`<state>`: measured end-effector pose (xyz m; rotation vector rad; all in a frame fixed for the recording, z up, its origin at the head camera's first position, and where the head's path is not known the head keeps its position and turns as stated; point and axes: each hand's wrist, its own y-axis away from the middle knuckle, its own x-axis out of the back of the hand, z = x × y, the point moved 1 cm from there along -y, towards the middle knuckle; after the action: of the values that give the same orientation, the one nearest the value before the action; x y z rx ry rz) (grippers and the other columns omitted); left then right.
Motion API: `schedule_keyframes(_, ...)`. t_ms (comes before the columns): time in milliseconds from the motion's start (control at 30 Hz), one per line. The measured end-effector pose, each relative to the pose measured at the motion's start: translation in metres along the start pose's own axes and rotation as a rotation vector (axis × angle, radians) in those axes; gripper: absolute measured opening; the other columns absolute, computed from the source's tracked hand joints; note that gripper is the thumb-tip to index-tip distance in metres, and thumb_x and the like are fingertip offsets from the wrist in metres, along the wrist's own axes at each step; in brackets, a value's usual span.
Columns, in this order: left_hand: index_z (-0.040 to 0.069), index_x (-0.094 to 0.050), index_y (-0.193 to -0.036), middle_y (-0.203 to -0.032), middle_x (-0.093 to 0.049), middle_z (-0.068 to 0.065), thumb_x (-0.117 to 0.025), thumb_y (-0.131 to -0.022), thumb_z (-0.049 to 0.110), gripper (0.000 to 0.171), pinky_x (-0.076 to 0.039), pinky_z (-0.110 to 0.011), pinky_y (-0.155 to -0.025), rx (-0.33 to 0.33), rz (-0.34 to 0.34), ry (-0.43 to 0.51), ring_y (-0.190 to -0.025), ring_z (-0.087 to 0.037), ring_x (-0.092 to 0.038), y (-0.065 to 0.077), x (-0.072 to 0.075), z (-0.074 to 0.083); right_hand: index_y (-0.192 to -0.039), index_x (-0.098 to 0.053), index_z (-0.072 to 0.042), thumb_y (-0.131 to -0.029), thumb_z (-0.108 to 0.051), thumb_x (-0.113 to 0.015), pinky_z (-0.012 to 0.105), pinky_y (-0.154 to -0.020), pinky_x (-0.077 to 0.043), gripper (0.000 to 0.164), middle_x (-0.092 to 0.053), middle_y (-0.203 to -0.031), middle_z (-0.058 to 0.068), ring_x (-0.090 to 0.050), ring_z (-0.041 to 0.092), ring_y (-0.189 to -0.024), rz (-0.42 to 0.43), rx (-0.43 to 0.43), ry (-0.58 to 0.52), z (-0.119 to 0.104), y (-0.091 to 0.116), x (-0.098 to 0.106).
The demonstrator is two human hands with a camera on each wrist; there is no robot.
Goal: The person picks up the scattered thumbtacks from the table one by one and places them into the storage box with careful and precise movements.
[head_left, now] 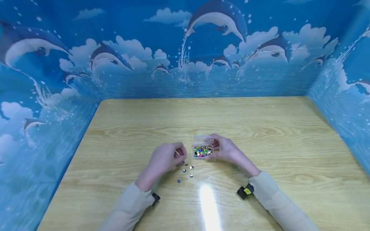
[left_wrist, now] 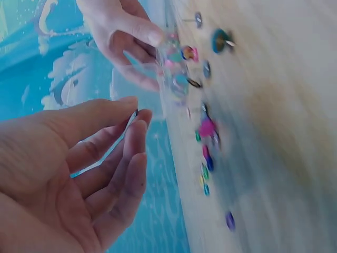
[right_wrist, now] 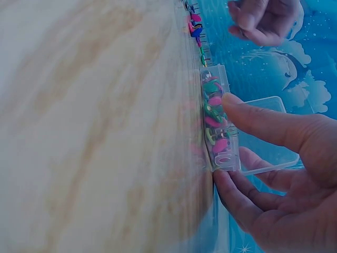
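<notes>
My left hand (head_left: pixel 166 157) hovers over the table just left of the box. In the left wrist view its thumb and index finger pinch a thumbtack (left_wrist: pixel 136 113), seen edge-on as a small dark sliver. A small clear plastic box (right_wrist: pixel 227 162) full of colourful thumbtacks stands on the table with its hinged lid (right_wrist: pixel 268 113) raised. My right hand (head_left: pixel 225 149) grips the right end of this box, thumb on the near side and fingers behind. Loose thumbtacks (head_left: pixel 191 176) lie on the wood below and left of the box, several of them close under my left hand.
A wood-grain table (head_left: pixel 253 125) spreads around the hands. Blue dolphin-print walls (head_left: pixel 182 80) border it at the back and both sides. Light glares off the tabletop in front of the box. Dark devices (head_left: pixel 243 192) are strapped to both wrists.
</notes>
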<state>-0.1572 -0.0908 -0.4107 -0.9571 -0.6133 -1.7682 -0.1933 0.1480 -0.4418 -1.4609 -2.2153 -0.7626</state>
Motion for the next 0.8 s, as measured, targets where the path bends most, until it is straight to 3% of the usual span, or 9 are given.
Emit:
schedule_keyframes(300,0.019,-0.071,-0.086,-0.082,-0.074,0.004,-0.077,-0.090,0.018,0.008,-0.054,-0.022,-0.065,-0.076,0.059,-0.017,-0.071,-0.007,-0.067,-0.025,-0.014,0.021,-0.137,-0.058,-0.010,-0.073,-0.010,-0.090,0.044,-0.099,-0.054,0.072,-0.062,-0.120,0.015,-0.062,0.032,-0.112,0.007,0.009,-0.005,0.003,-0.002,-0.002)
schedule_keyframes(567,0.016,-0.074,-0.092,-0.085,-0.076,0.001,-0.077,-0.091,0.019,0.004,-0.050,-0.015,-0.057,-0.082,0.102,-0.009,-0.069,-0.008,-0.068,-0.034,-0.023,0.026,-0.138,-0.057,-0.011,-0.073,-0.009,-0.089,0.044,-0.099,-0.054,0.072,-0.063,-0.121,0.016,-0.063,0.033,-0.112,0.004,0.012,-0.008,0.003,-0.003,-0.002)
schedule_keyframes(800,0.015,-0.074,-0.094,-0.088,-0.076,0.002,-0.076,-0.091,0.020,0.005,-0.055,-0.021,-0.065,-0.027,0.093,0.007,-0.074,-0.008,-0.069,-0.032,-0.018,0.019,-0.136,-0.058,-0.009,-0.072,-0.009,-0.090,0.043,-0.098,-0.055,0.072,-0.064,-0.120,0.016,-0.063,0.031,-0.110,0.014,0.017,-0.008,0.003,-0.002,-0.001)
